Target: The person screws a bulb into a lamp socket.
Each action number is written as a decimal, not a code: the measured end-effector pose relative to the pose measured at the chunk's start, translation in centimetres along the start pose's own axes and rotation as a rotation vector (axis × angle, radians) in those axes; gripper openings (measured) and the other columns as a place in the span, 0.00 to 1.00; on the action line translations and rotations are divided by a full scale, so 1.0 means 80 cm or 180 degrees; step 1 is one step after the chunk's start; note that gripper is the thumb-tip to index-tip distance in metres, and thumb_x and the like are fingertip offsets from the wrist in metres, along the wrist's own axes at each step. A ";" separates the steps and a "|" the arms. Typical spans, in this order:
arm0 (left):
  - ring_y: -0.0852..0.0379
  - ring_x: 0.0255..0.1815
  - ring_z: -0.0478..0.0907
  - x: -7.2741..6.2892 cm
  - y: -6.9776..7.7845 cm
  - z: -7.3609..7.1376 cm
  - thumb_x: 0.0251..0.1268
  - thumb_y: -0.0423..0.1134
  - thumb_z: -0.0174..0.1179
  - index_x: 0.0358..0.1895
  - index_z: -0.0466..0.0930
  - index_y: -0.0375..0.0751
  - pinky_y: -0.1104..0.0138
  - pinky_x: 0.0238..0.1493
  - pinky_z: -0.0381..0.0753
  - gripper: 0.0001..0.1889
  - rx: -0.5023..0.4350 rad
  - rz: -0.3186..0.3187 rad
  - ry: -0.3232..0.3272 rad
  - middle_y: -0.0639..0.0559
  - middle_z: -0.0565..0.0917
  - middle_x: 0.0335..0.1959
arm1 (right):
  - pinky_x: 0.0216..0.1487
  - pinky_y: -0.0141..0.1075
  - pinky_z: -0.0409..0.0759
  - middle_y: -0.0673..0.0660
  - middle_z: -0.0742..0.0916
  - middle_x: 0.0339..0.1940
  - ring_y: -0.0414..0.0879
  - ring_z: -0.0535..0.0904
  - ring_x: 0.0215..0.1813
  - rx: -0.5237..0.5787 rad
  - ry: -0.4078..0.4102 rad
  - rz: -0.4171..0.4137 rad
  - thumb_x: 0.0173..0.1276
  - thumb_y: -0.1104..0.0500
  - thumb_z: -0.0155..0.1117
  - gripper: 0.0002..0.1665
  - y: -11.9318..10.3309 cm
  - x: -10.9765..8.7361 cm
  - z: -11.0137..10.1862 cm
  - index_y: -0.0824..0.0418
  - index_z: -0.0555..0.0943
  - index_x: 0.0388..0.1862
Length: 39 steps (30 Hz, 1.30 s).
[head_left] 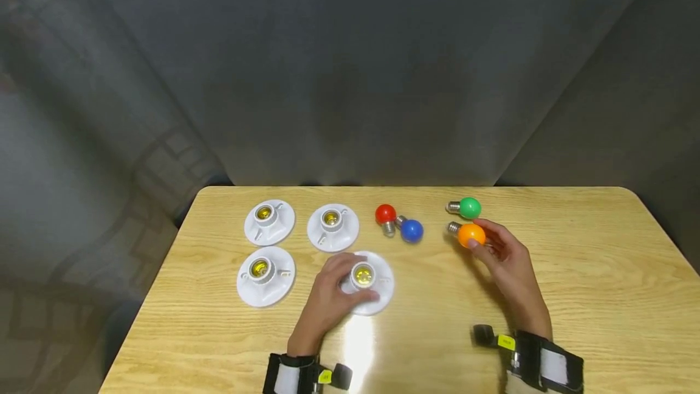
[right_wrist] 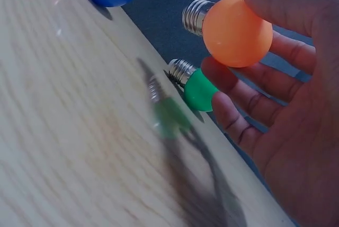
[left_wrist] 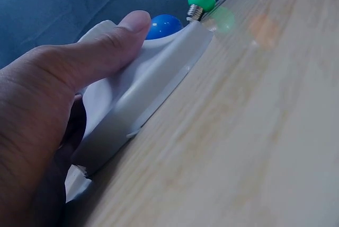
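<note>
An orange light bulb (right_wrist: 237, 32) is pinched between the thumb and fingers of my right hand (head_left: 508, 260), lifted off the table, its metal screw base pointing left. My left hand (head_left: 333, 290) grips a white lamp holder (head_left: 384, 284) around its raised socket, thumb on the near side and fingers on the far side. In the left wrist view the thumb lies over the lamp holder's (left_wrist: 153, 78) disc. Just beyond the orange bulb a green bulb (head_left: 470, 208) lies on its side. A blue bulb (head_left: 412, 231) and a red bulb (head_left: 385, 214) lie between the hands, farther back.
Three more white lamp holders stand at the left: one at the back left (head_left: 281, 224), one nearer (head_left: 273, 293) and one at the back middle (head_left: 344, 233). The wooden table (head_left: 590, 297) ends at a dark grey curtain (head_left: 350, 78) behind.
</note>
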<state>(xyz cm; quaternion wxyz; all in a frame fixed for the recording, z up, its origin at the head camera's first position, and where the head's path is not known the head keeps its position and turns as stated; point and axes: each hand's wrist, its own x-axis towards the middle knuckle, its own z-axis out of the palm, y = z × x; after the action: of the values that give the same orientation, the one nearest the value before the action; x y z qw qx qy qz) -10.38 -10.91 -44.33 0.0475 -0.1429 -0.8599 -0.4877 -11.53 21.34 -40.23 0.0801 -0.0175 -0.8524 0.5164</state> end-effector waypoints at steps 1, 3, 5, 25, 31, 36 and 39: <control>0.61 0.60 0.74 0.000 0.000 0.000 0.37 0.57 0.76 0.52 0.82 0.60 0.59 0.65 0.74 0.31 0.0017 0.0012 0.0003 0.65 0.81 0.52 | 0.49 0.14 0.72 0.45 0.79 0.55 0.27 0.75 0.50 0.0013 -0.0001 -0.0013 0.71 0.52 0.61 0.29 0.000 0.000 0.000 0.59 0.71 0.68; 0.61 0.61 0.74 0.000 0.000 0.000 0.38 0.57 0.76 0.52 0.82 0.60 0.59 0.65 0.73 0.30 0.0025 -0.0001 -0.0009 0.65 0.81 0.52 | 0.49 0.14 0.72 0.42 0.79 0.53 0.28 0.76 0.49 0.0060 -0.0010 -0.0060 0.71 0.55 0.62 0.28 0.000 0.000 0.000 0.60 0.70 0.67; 0.62 0.61 0.74 -0.001 0.000 0.000 0.38 0.57 0.76 0.52 0.82 0.61 0.60 0.65 0.73 0.30 0.0017 -0.0037 -0.0027 0.67 0.81 0.52 | 0.49 0.13 0.73 0.41 0.79 0.52 0.28 0.76 0.49 0.0066 -0.0021 -0.0129 0.70 0.56 0.62 0.28 -0.001 0.000 0.001 0.61 0.70 0.67; 0.63 0.61 0.73 0.000 -0.001 0.001 0.37 0.58 0.76 0.52 0.81 0.64 0.58 0.66 0.73 0.31 0.0068 -0.0101 -0.0028 0.67 0.80 0.54 | 0.49 0.21 0.73 0.54 0.84 0.54 0.31 0.74 0.49 -0.0215 -0.0643 -0.0282 0.69 0.51 0.63 0.25 -0.042 0.003 0.025 0.53 0.74 0.64; 0.63 0.61 0.73 0.000 0.000 -0.001 0.37 0.57 0.76 0.52 0.81 0.64 0.58 0.66 0.73 0.31 0.0020 -0.0130 -0.0035 0.68 0.80 0.54 | 0.49 0.24 0.74 0.53 0.84 0.54 0.32 0.73 0.50 -0.0322 -0.0695 -0.0299 0.69 0.49 0.63 0.26 -0.056 0.001 0.026 0.52 0.75 0.64; 0.63 0.62 0.73 0.000 0.001 -0.001 0.37 0.58 0.76 0.53 0.81 0.64 0.58 0.66 0.73 0.31 0.0001 -0.0119 -0.0054 0.68 0.80 0.55 | 0.48 0.24 0.75 0.53 0.85 0.54 0.31 0.73 0.49 -0.0379 -0.0689 -0.0377 0.69 0.50 0.64 0.25 -0.062 -0.001 0.026 0.52 0.76 0.63; 0.63 0.62 0.72 0.001 0.001 0.000 0.37 0.58 0.76 0.53 0.81 0.64 0.57 0.66 0.72 0.31 -0.0019 -0.0122 -0.0067 0.68 0.80 0.55 | 0.47 0.24 0.74 0.53 0.85 0.53 0.30 0.73 0.49 -0.0407 -0.0683 -0.0431 0.68 0.51 0.64 0.25 -0.064 -0.002 0.025 0.52 0.76 0.63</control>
<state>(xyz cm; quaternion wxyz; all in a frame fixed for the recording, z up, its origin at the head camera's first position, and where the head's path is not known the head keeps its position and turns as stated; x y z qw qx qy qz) -10.41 -10.89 -44.27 0.0287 -0.1316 -0.8615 -0.4896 -11.41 17.18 -36.62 0.0219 0.0903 -0.8865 0.4534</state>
